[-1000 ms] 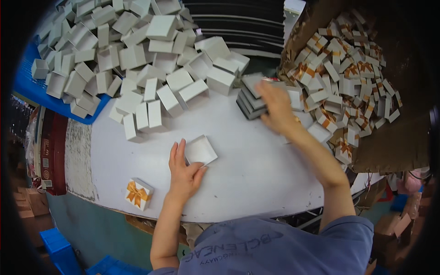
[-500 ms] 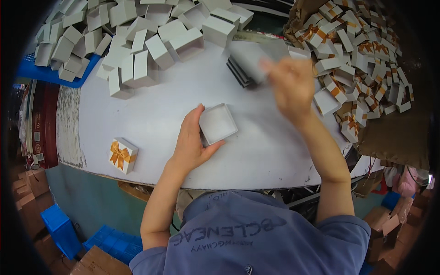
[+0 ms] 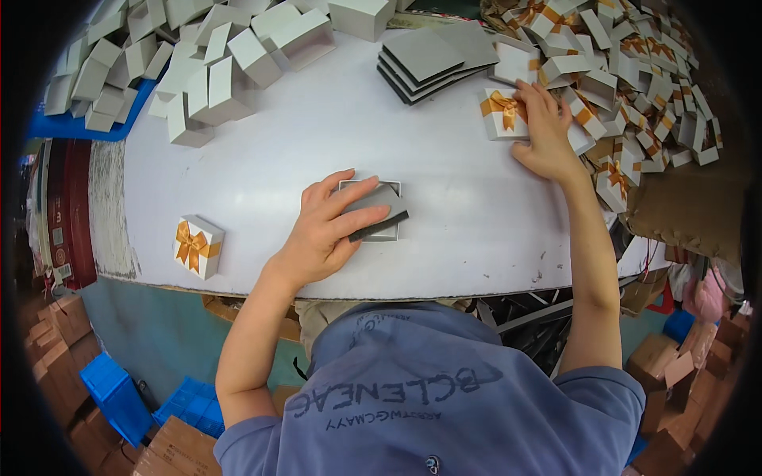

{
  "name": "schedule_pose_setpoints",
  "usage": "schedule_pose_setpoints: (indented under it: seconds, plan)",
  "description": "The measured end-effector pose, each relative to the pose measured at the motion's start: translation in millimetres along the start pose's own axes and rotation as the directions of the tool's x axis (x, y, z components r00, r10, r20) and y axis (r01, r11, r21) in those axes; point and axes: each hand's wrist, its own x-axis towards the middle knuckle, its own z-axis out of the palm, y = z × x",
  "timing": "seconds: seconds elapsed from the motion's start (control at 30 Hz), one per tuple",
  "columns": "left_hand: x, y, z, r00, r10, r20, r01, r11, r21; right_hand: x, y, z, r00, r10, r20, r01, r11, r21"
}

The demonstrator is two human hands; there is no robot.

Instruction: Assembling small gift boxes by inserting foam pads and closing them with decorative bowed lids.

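Observation:
In front of me a small open white box sits on the table, a grey pad with a black edge lying tilted in it. My left hand holds the pad at the box, fingers spread across its top and thumb by the box's near left corner. Farther right, my right hand has its fingers and thumb around the right side of a white lid with a gold ribbon bow. Part of that lid is hidden behind the fingers.
A stack of grey pads lies at the back middle. Plain white boxes pile up back left, near a blue crate. Many bow-tied lids heap up at right. One bow-tied box stands at front left.
My right hand has come away from the pad stack to a bow-tied lid. A grey pad now lies in the white box, and my left fingers have moved from its side onto the pad.

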Motion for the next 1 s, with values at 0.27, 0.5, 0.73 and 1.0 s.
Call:
schedule_pose_setpoints:
  seconds: [0.27,0.5,0.73,1.0]
  plan:
    - [-6,12,0,0.997,-0.071,0.022,0.07,0.997,0.037,-24,-56,3,0.998,-0.019,0.066,0.014,0.996,0.083]
    - [-6,15,-24,0.947,-0.061,0.315,0.055,0.998,0.026,-45,-71,18,0.998,-0.041,-0.036,0.05,0.95,0.308]
    - [-9,3,8,0.997,-0.024,0.072,0.026,0.999,-0.029,-36,-115,13,0.987,-0.14,-0.075,0.156,0.762,0.628]
    - [9,-1,14,0.998,0.061,-0.034,-0.058,0.994,0.093,-49,-135,20,0.893,-0.451,-0.004,0.431,0.851,0.299]
